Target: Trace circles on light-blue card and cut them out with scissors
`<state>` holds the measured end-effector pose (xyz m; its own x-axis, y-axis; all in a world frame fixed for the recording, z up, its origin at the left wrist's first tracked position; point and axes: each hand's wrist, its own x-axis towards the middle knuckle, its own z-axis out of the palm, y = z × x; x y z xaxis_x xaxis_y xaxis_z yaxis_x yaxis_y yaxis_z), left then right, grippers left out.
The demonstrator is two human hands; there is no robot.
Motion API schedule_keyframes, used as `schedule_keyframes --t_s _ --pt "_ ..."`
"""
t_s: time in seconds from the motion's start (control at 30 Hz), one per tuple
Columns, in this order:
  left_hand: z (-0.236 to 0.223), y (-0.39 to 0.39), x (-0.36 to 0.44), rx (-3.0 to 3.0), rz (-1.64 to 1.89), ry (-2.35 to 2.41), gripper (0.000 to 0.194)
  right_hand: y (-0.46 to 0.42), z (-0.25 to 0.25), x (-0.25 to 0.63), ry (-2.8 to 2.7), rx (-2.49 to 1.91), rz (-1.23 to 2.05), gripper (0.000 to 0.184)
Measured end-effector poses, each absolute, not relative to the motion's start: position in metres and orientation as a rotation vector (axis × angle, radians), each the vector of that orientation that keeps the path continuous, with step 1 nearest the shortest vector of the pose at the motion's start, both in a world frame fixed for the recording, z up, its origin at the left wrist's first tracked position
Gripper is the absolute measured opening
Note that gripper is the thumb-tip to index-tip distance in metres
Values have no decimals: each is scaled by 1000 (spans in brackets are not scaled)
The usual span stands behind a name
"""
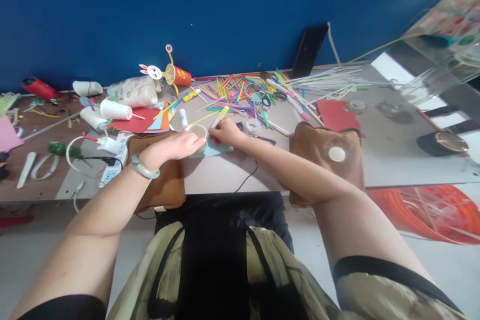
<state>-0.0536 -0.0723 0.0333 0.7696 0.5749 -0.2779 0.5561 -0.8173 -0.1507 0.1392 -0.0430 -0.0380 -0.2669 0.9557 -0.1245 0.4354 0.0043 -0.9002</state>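
My left hand [176,146], with a pale green bangle on the wrist, lies over a brown leather pad [165,187] and its fingers press a round paper cup [197,131] down onto a light blue sheet of paper [217,148]. My right hand [225,132] is closed around a thin pen-like stick [220,116], its tip at the cup's rim on the blue paper. The two hands nearly touch.
A heap of coloured straws [243,92] and tape rolls [252,126] lies behind the hands. White paper cups [116,109], red paper [137,121], a power strip [112,170] and a bunny cup craft [176,75] sit to the left. Another brown pad [330,155] and red paper [335,115] lie to the right.
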Motion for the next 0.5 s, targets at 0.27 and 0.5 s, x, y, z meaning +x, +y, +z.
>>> schedule_keyframes --t_s 0.27,0.5 --pt "21 -65 -52 -2954 468 -1174 36 -94 -53 149 -1939 -1288 894 13" --pt "9 -56 -52 -2989 526 -1059 35 -131 -58 137 -2684 -971 307 20"
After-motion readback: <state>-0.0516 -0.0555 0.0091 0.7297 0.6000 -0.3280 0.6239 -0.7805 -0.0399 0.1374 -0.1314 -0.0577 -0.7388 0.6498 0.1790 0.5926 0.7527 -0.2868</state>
